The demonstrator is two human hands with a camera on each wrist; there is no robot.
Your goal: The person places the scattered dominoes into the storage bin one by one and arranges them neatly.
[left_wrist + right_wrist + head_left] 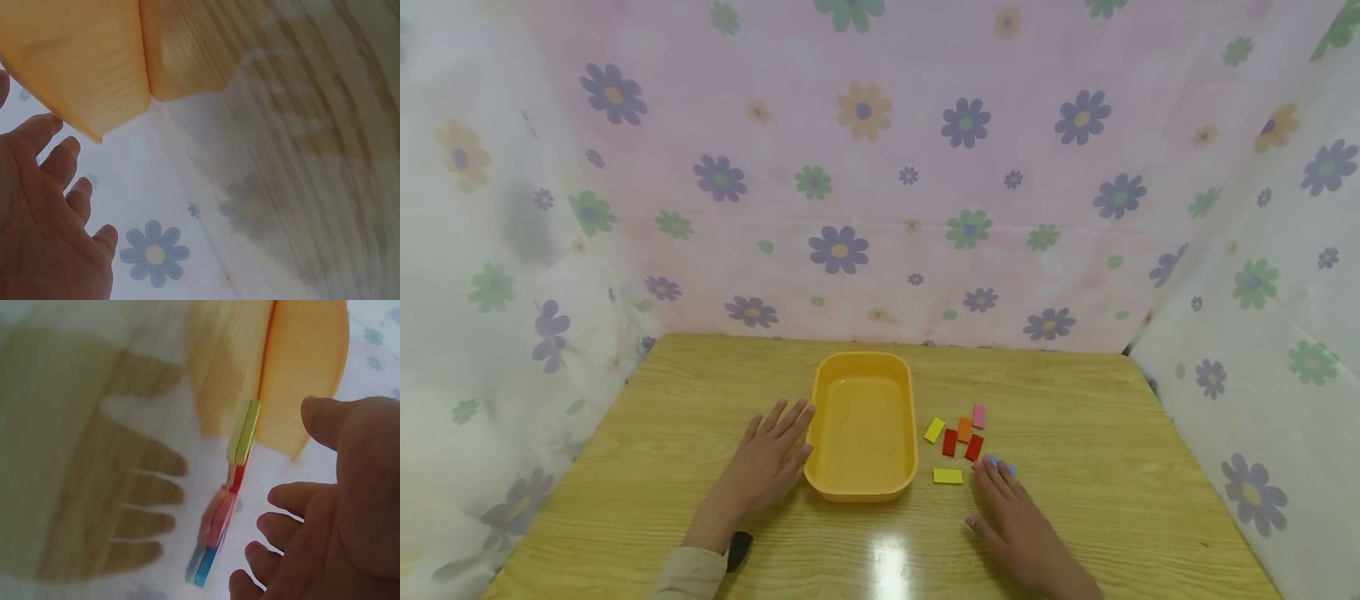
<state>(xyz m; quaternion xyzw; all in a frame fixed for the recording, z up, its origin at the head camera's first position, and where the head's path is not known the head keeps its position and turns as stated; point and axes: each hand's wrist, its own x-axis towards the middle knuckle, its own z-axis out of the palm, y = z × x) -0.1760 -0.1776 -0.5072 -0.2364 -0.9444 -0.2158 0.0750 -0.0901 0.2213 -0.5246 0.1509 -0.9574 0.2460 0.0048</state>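
Hovering over the near end of the scattered blocks, the right hand is empty as far as we can see: fingers extended and loose, thumb held apart, a gap down to the blocks in the right wrist view. We see the blue block and the near pink block just under its fingertips, partly hidden from the head view. Left hand: fingers straight and spread, at the left side of the yellow tray, gripping nothing. We can't tell whether its fingertips touch the rim.

All eight blocks we count lie on the table, right of the tray: those two, plus the far yellow block, near yellow block, orange block, far pink block, left red block and right red block.

We'd call the step in hand a reach, not yet a grip. Next move, we judge, calls for lowering the right hand and bringing thumb and fingers together on one block's edges; they're flat and close together, so neighbours could get nudged. We'd want the left hand steadying the tray.
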